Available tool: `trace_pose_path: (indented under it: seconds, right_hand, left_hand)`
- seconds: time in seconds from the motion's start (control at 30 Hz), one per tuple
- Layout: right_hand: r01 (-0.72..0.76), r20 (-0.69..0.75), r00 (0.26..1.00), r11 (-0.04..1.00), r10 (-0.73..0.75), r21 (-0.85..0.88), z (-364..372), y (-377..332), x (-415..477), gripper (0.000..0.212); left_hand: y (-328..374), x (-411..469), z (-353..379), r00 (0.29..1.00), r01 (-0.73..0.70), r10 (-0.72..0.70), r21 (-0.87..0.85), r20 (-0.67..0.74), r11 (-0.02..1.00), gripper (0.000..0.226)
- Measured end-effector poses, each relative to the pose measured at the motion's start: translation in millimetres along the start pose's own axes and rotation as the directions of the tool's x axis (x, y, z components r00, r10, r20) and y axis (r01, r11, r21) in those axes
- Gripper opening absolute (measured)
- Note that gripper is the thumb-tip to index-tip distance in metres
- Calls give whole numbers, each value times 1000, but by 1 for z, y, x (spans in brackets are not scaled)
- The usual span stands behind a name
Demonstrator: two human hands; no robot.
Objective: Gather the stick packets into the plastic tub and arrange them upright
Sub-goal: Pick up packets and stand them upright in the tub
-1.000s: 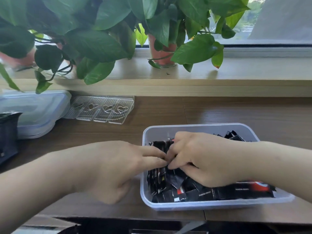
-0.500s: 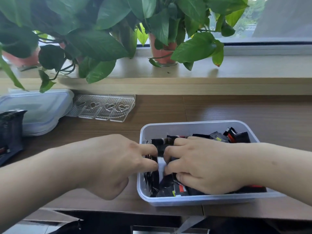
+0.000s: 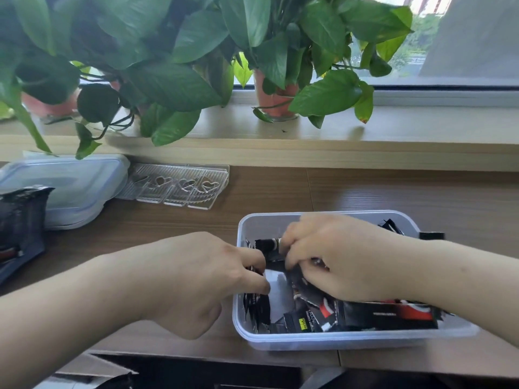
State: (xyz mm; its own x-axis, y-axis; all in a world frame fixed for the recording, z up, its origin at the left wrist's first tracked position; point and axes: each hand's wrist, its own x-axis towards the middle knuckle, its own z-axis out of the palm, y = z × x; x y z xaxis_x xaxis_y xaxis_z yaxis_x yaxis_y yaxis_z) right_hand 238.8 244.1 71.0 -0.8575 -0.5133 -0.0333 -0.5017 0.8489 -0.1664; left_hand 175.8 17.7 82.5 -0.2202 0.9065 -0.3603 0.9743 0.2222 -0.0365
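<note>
Black stick packets (image 3: pixel 365 315) fill the translucent plastic tub (image 3: pixel 337 339), which stands on the wooden surface (image 3: pixel 393 192). Most lie flat; a few stand upright against the tub's left wall. The left hand (image 3: pixel 202 279) pinches these upright packets with curled fingers. The right hand (image 3: pixel 337 256) grips packets mid-tub. A lidded container (image 3: pixel 64 186), clear heart tray (image 3: pixel 177 186) and black pouch (image 3: pixel 19 220) sit well apart to the left.

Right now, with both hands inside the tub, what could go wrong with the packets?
1. The left hand holds only a thin upright bunch against the left wall of the plastic tub; released, it may topple into the bare gap beside it.
2. One packet pokes over the far right rim and may slip out.
3. The tub sits near the front edge of the table; the right hand, tugging packets, could push it off.
</note>
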Motion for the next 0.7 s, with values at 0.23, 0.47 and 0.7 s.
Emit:
trace_pose_path:
  seconds: [0.23,0.47,0.7]
  right_hand:
    - [-141,4,989,958,146,-251,17,-7,25,36]
    - [-153,101,974,922,200,-355,13,-4,35,20]
    - [-178,111,965,908,236,-379,6,1,30,22]
  left_hand:
    - [-1,3,1,1000,-11,12,-4,18,1000,67]
    - [-2,2,2,1000,15,-15,-23,19,1000,69]
    - [-1,2,5,999,30,-30,-26,17,999,66]
